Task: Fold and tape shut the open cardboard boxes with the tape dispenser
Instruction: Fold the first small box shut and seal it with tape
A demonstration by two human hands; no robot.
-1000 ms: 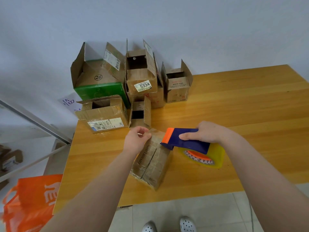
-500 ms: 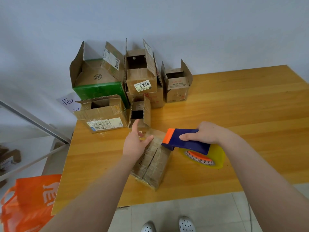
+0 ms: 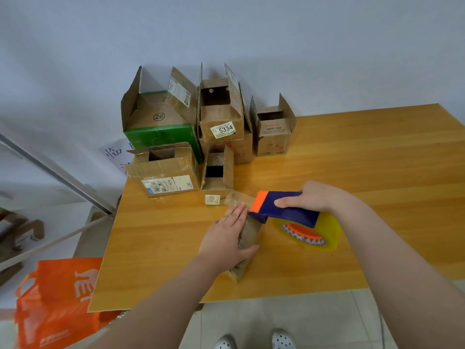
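While the small box lay pinned: the left hand (image 3: 224,235) pressed flat on top of the small box (image 3: 248,231), fingers straight and together, thumb laid across its near part. Its grip was wide and closed round nothing.
Right hand: the right hand (image 3: 310,199) had its grip wrapped round the blue handle of the tape dispenser (image 3: 283,210), forefinger stretched along the top.
Dispenser nose: the orange front sat at the box's far right corner, touching or just beside it. The blade was hidden.
Small box: it lay near the front edge of the tabletop (image 3: 377,159), flaps apparently folded down under the palm.
Tape: a pale strip (image 3: 239,197) seemed to lie beyond the box's far end. Whether it was stuck down could not be told.
Doing it well: the palm probably needed to stay firm on the seam while the dispenser was drawn straight along it, with the fingers sliding clear ahead of the nose.
Risk: a slack press would likely let the flaps spring up or the light box skid.
Open boxes: the open boxes (image 3: 221,114) stood clustered at the back-left corner against the wall, flaps up and untaped.
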